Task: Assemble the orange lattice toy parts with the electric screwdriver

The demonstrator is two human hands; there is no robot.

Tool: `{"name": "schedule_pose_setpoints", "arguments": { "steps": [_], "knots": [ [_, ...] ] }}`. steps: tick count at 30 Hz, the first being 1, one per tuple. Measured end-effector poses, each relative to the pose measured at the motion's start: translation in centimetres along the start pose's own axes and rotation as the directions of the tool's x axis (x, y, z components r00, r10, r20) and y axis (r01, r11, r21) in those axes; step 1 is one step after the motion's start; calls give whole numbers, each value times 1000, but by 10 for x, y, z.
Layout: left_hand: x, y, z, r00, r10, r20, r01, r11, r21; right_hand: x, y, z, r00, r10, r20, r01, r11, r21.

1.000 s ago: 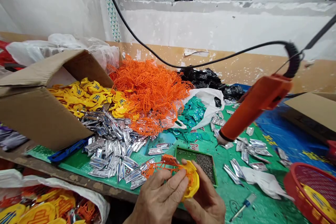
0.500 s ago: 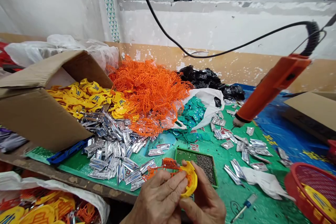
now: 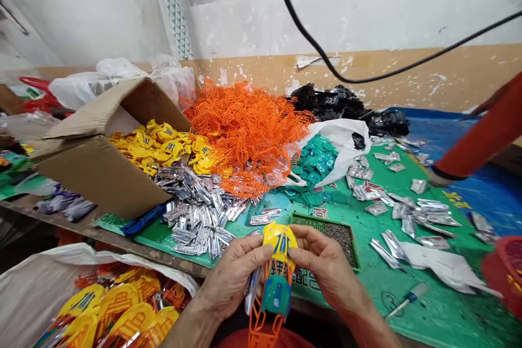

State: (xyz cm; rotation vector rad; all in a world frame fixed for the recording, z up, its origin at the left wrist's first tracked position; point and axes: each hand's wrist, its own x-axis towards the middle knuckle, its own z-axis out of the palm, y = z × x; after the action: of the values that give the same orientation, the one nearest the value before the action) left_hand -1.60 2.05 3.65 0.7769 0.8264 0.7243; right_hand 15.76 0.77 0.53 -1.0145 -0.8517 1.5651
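Both hands grip a plastic assembly (image 3: 274, 277) in front of me. Its yellow cap sits on top, with an orange lattice frame (image 3: 266, 322) hanging below it. A teal piece (image 3: 276, 294) lies against the frame, and a silver metal strip (image 3: 252, 290) runs along its left side. My left hand (image 3: 233, 277) holds the assembly's left side, and my right hand (image 3: 322, 266) pinches the yellow cap from the right. Behind the hands is a green tray of small dark screws (image 3: 326, 239).
Loose piles cover the green mat: orange lattices (image 3: 244, 130), yellow pieces (image 3: 159, 147), silver strips (image 3: 199, 206), teal pieces (image 3: 316, 160) and black pieces (image 3: 338, 103). An orange electric screwdriver (image 3: 485, 130) hangs at right by a black cord. A white sack (image 3: 24, 293) of parts sits lower left.
The assembly has turned from sideways to upright, now showing the teal piece and silver strip. My view has shifted, and the orange hanging tool sits further right at the frame's edge.
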Motion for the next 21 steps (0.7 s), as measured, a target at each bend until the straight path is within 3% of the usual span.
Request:
{"name": "schedule_pose_setpoints", "arguments": {
  "steps": [8, 14, 21],
  "knots": [
    [20, -24, -12, 987, -145, -64, 142, 988, -55, -5, 8, -5, 998, 51, -41, -54, 997, -64],
    [21, -20, -11, 991, -131, -25, 133, 990, 52, -7, 18, -7, 995, 14, -97, -29, 988, -152],
    [15, -17, -4, 985, -153, -81, 163, 978, 131, -15, 23, 1, 984, -62, -170, 4, 947, -322]
  ]
}}
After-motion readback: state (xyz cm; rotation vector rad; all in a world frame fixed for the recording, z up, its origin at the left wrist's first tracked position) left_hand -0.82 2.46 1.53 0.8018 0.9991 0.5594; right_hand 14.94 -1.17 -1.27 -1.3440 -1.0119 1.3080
